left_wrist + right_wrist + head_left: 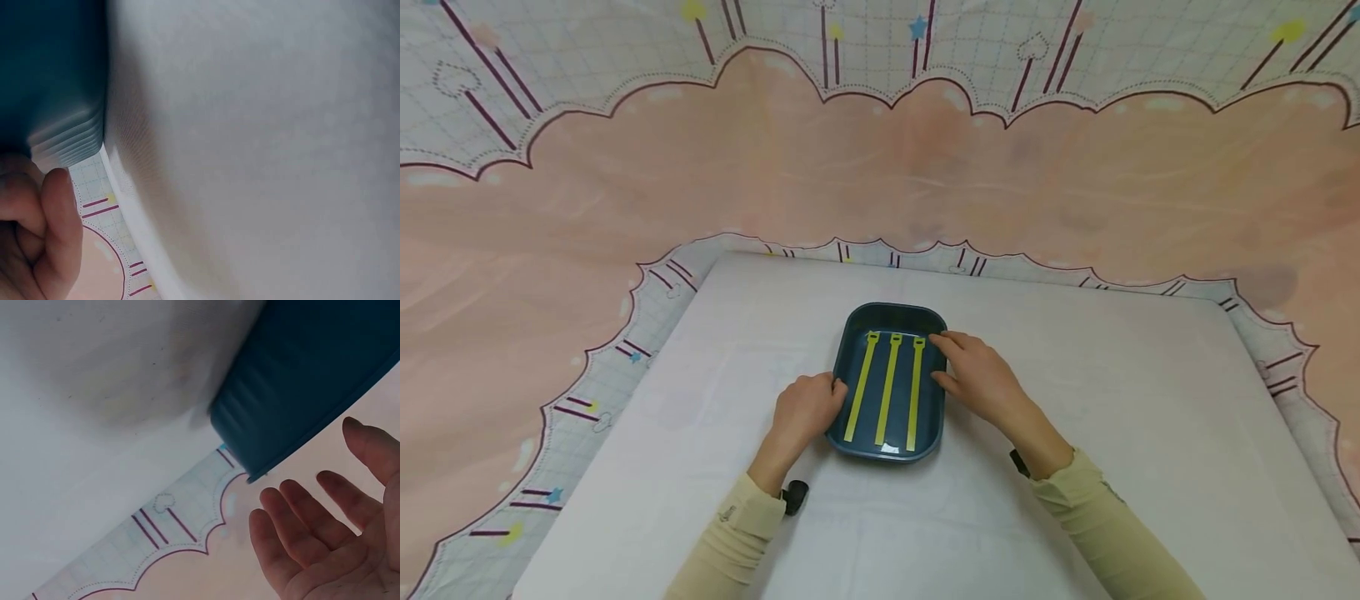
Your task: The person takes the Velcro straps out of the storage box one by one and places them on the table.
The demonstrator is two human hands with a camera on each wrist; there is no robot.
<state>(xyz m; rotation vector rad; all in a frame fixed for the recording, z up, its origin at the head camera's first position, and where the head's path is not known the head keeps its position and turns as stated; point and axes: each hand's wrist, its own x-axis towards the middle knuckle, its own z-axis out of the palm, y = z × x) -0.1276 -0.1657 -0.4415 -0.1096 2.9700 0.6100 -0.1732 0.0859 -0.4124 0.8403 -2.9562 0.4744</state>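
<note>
At centre frame the left hand [807, 410] is gripping the dark blue tray's [852, 327] left rim, while the right hand [981, 379], fingers relaxed, is touching the rightmost of three yellow cable ties [888, 387]; pinching it seems next. The right wrist view is showing straight fingers [294, 522] beside the tray wall

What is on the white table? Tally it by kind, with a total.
Yellow straps: 3, side by side in the tray
Dark blue tray: 1, left hand at its left rim, right hand at its right
Total: 4
</note>
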